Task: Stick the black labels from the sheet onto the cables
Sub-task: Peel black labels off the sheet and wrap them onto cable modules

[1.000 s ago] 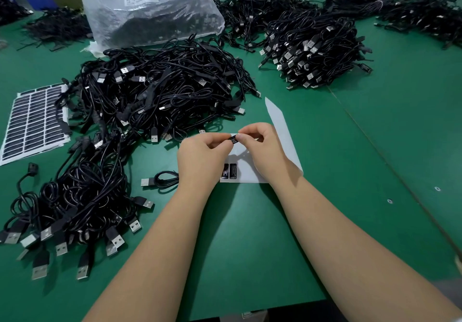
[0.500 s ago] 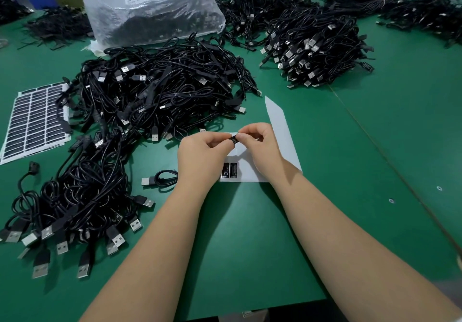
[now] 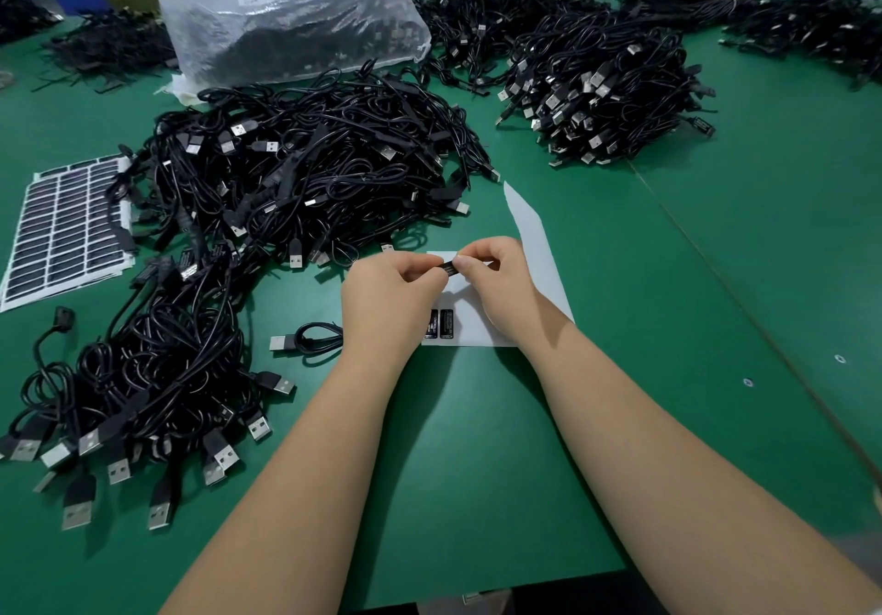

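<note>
Lying left-right between both hands, a black label (image 3: 449, 269) is pinched by left hand (image 3: 389, 302) and right hand (image 3: 501, 280) fingertips above the sheet (image 3: 544, 251), cable hidden.

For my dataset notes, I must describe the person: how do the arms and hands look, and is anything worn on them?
Both forearms are bare up to the bottom edge of the picture; no sleeve shows. The left hand and the right hand wear no gloves. I see no watch, bracelet or ring, though some fingers are hidden. The fingernails look short and unpainted.
</note>
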Available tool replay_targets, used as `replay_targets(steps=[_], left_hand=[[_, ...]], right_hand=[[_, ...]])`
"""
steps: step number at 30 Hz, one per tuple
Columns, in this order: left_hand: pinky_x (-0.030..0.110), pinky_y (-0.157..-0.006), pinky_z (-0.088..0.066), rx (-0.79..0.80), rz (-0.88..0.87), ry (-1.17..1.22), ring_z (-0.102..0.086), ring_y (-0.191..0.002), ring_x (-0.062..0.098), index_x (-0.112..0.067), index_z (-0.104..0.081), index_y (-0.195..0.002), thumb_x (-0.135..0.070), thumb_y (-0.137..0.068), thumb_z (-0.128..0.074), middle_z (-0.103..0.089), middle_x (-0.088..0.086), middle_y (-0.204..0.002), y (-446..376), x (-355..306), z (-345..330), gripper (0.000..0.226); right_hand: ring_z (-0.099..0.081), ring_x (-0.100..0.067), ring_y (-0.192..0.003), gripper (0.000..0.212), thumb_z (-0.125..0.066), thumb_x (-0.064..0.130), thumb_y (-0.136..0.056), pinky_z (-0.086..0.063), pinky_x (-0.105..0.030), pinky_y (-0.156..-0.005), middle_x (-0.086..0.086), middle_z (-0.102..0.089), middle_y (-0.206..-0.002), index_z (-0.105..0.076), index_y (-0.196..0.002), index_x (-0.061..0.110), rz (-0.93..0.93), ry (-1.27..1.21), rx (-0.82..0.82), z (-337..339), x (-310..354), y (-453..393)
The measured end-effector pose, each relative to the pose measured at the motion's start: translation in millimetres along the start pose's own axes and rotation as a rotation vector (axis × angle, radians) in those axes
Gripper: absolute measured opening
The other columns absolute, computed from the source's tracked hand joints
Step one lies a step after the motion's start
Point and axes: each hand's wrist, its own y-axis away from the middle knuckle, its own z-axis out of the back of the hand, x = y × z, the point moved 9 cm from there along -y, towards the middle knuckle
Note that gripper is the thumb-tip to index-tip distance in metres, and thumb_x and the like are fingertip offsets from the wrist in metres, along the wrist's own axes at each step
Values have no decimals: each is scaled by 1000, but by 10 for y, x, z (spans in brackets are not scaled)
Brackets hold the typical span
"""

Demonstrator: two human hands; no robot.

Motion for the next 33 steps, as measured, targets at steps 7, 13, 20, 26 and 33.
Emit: replay_targets(steps=[7, 13, 20, 26, 33], left_hand=[[21, -62, -47, 2, 22, 13, -62, -67, -5, -42, -67, -63, -17, -77, -68, -67, -27, -69, -22, 35, 13, 29], [21, -61, -44, 11, -2, 29, -59, -61, -8, -43, -67, -62, -16, -77, -69, -66, -30, -67, -15, 37, 4, 31], [9, -56, -42, 49, -51, -6, -58, -63, -10, -45, -67, -68, -18, -80, -69, -65, -30, -66, -9, -10, -1, 29], [5, -61, -39, 106, -188, -160, -55, -66, -11, -31, -77, -96, -24, -83, -73, -62, -30, -66, -31, -120, 5, 15], [1, -64, -37, 78, -212, -193, -53, -68, -16, -26, -76, -103, -25, -84, -73, -60, -26, -74, -64, -151, 24, 20]], right_hand=[[-44, 0, -70, 24, -52, 13, -97, -36, -5, -61, 10, -47, -82, -48, -76, 26, 6, -9, 2, 0, 25, 47], [-42, 0, -68, 29, -50, 11, -97, -35, -10, -64, 11, -45, -78, -45, -73, 25, -14, -9, -16, -27, 11, 47], [-46, 3, -69, 19, -53, 19, -97, -34, 0, -58, 10, -49, -81, -49, -80, 26, -21, 48, 60, 28, 41, 58], [-50, -1, -75, 4, -59, 25, -95, -39, -15, -68, 8, -56, -88, -58, -95, 21, -81, 31, 102, 43, -6, 6], [-47, 1, -52, 22, -56, 2, -94, -38, -8, -49, 0, -53, -78, -50, -110, 16, -59, -179, 39, 58, 106, 40]])
